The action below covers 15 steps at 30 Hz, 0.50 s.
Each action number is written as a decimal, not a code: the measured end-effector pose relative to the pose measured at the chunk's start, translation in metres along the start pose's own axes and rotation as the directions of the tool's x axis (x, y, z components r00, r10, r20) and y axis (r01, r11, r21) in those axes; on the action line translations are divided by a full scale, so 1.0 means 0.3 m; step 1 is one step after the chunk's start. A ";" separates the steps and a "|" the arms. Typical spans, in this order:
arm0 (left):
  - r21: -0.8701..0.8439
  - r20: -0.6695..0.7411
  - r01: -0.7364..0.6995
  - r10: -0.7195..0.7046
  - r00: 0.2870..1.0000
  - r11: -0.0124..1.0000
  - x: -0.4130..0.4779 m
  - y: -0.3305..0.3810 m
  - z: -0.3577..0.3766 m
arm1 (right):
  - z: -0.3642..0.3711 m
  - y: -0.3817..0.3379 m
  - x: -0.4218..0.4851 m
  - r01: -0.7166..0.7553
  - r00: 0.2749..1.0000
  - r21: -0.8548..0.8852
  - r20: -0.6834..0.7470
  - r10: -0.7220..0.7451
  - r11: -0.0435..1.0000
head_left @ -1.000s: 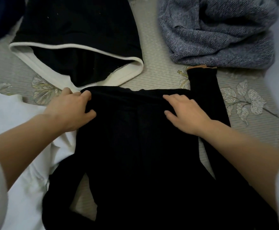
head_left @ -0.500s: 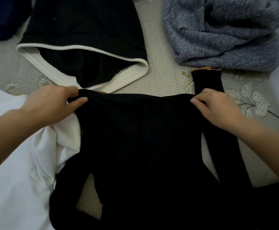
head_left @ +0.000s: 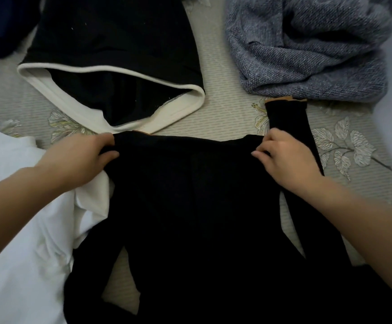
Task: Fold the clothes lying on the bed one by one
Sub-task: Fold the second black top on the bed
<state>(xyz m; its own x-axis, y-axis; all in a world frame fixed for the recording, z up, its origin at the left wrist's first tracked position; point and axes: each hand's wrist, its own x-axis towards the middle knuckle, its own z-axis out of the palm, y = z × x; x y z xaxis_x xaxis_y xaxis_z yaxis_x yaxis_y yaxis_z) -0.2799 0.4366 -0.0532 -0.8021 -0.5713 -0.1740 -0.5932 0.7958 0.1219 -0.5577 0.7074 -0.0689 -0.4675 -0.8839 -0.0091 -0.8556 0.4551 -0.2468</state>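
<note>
A black long-sleeved top (head_left: 190,206) lies spread in front of me on the bed, its far edge running straight across. My left hand (head_left: 83,155) pinches the far left corner of that edge. My right hand (head_left: 286,157) grips the far right corner, where one black sleeve (head_left: 286,118) stretches away toward the grey knit. The other sleeve curls along the near left side.
A black garment with a cream lining (head_left: 120,78) lies just beyond the top. A grey-blue knit sweater (head_left: 307,47) is heaped at the far right. A white garment (head_left: 22,230) lies on the left, partly under the black top. The bed sheet (head_left: 225,94) has a leaf print.
Both hands have slid outward along the far edge of the black top, from near its middle to its two corners, pulling the edge straight.
</note>
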 end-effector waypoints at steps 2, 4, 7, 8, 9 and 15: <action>-0.045 -0.203 0.035 -0.043 0.978 0.998 -0.007 -0.034 -0.007 | -0.025 0.029 -0.003 -0.068 0.991 0.052 -0.113 0.074 0.996; -0.075 -0.312 0.076 -0.096 0.945 0.994 -0.010 -0.082 -0.013 | -0.047 0.066 0.010 -0.233 0.948 0.201 -0.171 0.268 0.951; -0.076 -0.367 0.150 -0.167 0.915 0.986 0.001 -0.154 -0.003 | -0.071 0.097 0.053 -0.469 0.755 0.676 -0.027 0.655 0.569; -0.095 -0.370 0.172 -0.196 0.908 0.980 0.010 -0.173 0.002 | -0.074 0.094 0.065 -0.481 0.699 0.770 0.047 0.713 0.420; -0.122 -0.366 0.193 -0.225 0.903 0.974 0.021 -0.187 0.004 | -0.075 0.089 0.076 -0.470 0.676 0.819 0.093 0.731 0.330; -0.677 -0.150 0.396 -0.643 0.751 0.620 0.114 -0.135 -0.056 | -0.064 0.053 0.157 -0.386 0.761 0.790 -0.020 0.649 0.476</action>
<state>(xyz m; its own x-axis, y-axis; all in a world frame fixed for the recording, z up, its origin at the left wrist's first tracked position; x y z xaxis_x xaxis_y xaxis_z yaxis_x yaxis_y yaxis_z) -0.2845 0.3814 -0.0476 -0.2311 -0.9709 -0.0627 -0.7320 0.1310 0.6686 -0.5975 0.6750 -0.0547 -0.9153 -0.3748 -0.1477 -0.0516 0.4726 -0.8797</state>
